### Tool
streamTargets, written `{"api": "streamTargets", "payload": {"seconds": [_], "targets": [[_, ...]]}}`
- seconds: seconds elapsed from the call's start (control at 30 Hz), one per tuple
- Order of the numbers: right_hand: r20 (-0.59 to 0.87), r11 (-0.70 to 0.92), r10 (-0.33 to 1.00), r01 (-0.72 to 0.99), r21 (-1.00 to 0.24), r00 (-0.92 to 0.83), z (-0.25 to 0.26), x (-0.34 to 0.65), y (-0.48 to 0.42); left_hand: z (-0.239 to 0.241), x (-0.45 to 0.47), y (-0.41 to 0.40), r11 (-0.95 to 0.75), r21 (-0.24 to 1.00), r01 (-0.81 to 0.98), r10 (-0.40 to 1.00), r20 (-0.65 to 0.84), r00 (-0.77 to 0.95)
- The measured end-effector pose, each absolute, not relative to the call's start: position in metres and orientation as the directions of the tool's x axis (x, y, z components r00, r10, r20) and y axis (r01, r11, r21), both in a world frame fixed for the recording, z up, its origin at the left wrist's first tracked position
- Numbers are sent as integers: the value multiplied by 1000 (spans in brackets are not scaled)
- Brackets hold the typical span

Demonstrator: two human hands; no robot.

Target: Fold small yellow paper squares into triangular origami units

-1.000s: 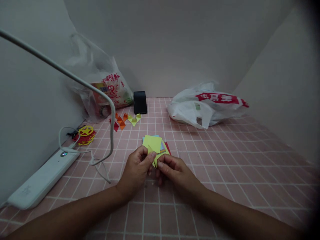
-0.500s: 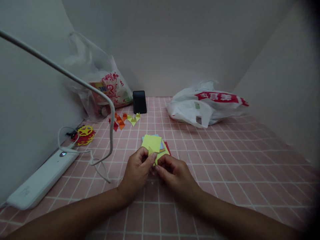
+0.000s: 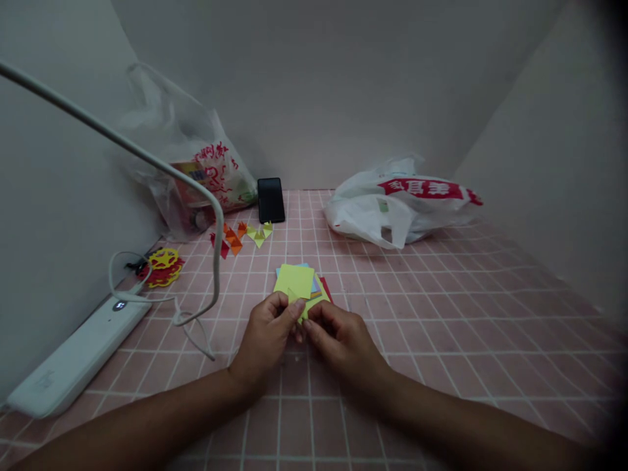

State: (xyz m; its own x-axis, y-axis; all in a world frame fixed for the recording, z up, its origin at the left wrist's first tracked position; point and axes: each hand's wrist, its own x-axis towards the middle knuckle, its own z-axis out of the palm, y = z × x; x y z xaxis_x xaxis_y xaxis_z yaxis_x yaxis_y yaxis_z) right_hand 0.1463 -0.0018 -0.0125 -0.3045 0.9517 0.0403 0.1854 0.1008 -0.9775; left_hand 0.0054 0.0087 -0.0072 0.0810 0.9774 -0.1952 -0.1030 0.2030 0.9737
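Observation:
Between my two hands is a small folded piece of yellow paper, partly covered by my fingers. My left hand is closed on its left side, the thumb lying on top. My right hand pinches its lower right part between thumb and forefinger. Just beyond the fingertips lies a stack of coloured paper squares, with a yellow sheet on top and blue, purple and red edges showing. Farther left sit folded paper pieces in yellow, orange and red.
A black phone lies near the back wall between two plastic bags, one left and one right. At left are a white power strip, yellow and red cut-outs, and a white cable arching across the view.
The whole scene has shifted slightly left in view. Both hands keep their hold on the yellow paper, with only a slight movement of the fingers.

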Motion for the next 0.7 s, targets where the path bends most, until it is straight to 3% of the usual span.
{"api": "streamTargets", "payload": {"seconds": [0.2,0.47,0.7], "targets": [[117,195,949,249,-949,-293,-15,147,-2,-9,7,8,228,959,-172,973,-216,85],[57,116,954,187,-976,-295,-14,149,-1,-12,2,11,285,936,-205,950,-246,194],[85,138,939,140,-981,-332,-13,148,0,-14,1,12,264,952,-158,955,-234,183]]}}
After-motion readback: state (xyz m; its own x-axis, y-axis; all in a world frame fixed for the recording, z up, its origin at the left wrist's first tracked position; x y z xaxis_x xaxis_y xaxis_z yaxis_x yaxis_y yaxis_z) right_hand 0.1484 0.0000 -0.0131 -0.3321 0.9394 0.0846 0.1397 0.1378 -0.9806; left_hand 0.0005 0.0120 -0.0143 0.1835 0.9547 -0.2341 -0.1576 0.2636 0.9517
